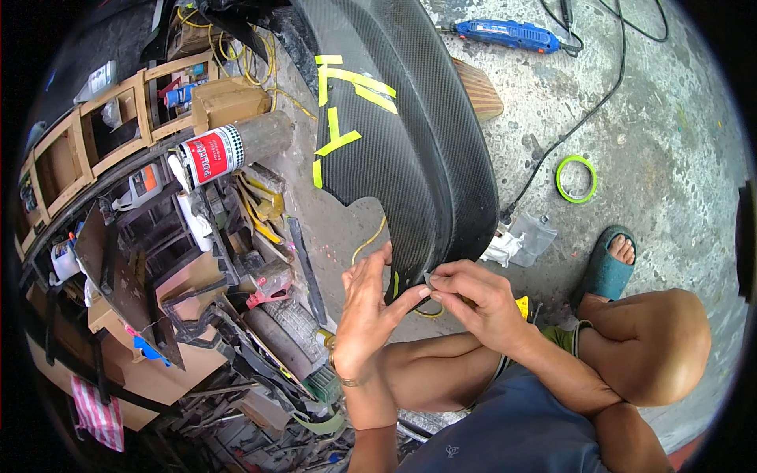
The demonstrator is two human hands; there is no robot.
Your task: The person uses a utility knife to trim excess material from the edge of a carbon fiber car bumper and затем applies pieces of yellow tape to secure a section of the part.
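Observation:
A black carbon-fibre panel (378, 150) with a curved, ridged side stretches from the top of the view down to my hands. Strips of yellow-green tape (339, 142) are stuck along its left part. At its near end my left hand (369, 311) lies against the edge, fingers stretched out and thumb reaching toward the other hand. My right hand (477, 303) pinches a small grey flat piece (428, 278) against the panel's lower tip; its kind is too small to tell. The left thumb meets the right fingertips there.
On the concrete floor to the right lie a blue rotary tool (509, 35) with its cord, a green tape roll (576, 179) and a clear plastic bag (534, 240). Left stand a red-and-white can (211, 155), a wooden rack (87, 142) and piled scrap.

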